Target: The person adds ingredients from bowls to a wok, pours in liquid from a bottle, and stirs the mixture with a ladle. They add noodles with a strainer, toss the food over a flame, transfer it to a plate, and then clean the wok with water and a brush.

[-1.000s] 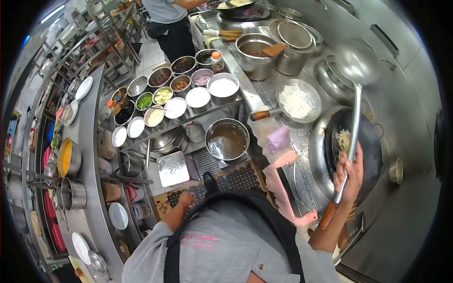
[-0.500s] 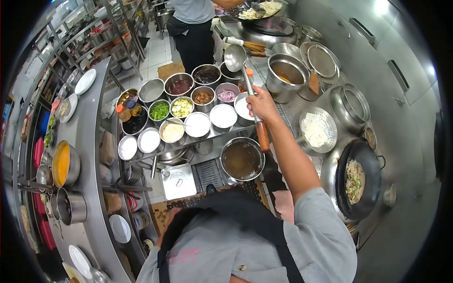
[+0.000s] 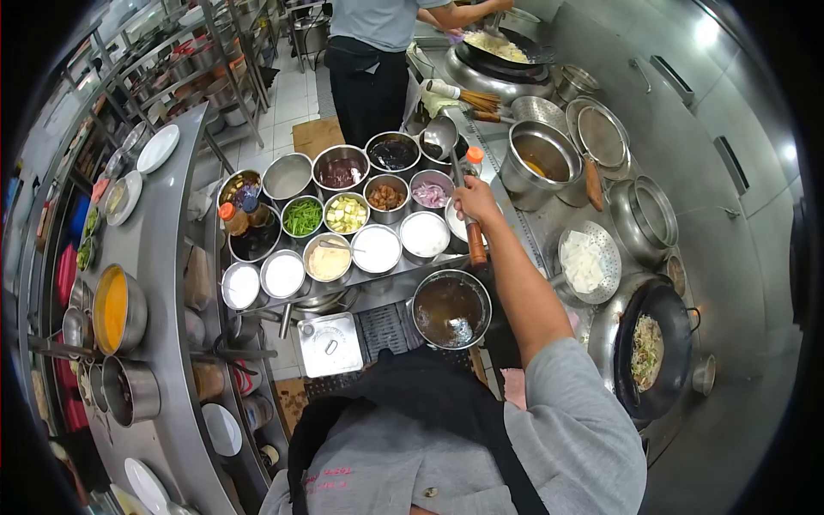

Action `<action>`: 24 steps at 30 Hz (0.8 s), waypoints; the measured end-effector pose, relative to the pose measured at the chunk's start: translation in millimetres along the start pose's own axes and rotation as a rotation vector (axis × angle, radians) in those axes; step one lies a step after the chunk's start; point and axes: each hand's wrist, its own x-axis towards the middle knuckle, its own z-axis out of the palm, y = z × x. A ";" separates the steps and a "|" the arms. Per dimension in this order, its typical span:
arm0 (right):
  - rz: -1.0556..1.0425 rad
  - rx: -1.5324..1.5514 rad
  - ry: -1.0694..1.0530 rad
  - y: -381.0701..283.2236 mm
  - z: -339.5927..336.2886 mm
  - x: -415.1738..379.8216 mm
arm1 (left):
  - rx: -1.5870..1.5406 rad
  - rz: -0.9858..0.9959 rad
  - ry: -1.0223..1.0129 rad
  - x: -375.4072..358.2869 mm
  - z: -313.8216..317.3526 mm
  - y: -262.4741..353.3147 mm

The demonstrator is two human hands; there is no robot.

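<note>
Steel bowls of prepared ingredients, ladle above.
Right hand (image 3: 475, 199) clamped on ladle (image 3: 441, 135); green beans (image 3: 301, 217), red onion (image 3: 430, 195), brown broth pot (image 3: 448, 307). Left hand unseen.

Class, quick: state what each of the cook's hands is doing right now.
Right hand: closed on the ladle handle, bowl over the far sauce container.
Left hand: out of view, hidden below the body; cannot be told.

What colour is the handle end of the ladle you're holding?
Reddish-brown, likely wood, below the right hand on the ladle; head view shows it best.
</note>
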 end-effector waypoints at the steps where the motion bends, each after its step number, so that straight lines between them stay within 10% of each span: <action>1: 0.016 0.048 0.008 -5.3 -2.2 -1.4 | -0.002 -0.002 -0.002 1.6 -1.2 1.6; 24: 0.048 0.912 -0.258 -63.0 -81.1 -54.5 | 0.121 0.015 -0.030 4.6 -17.7 10.5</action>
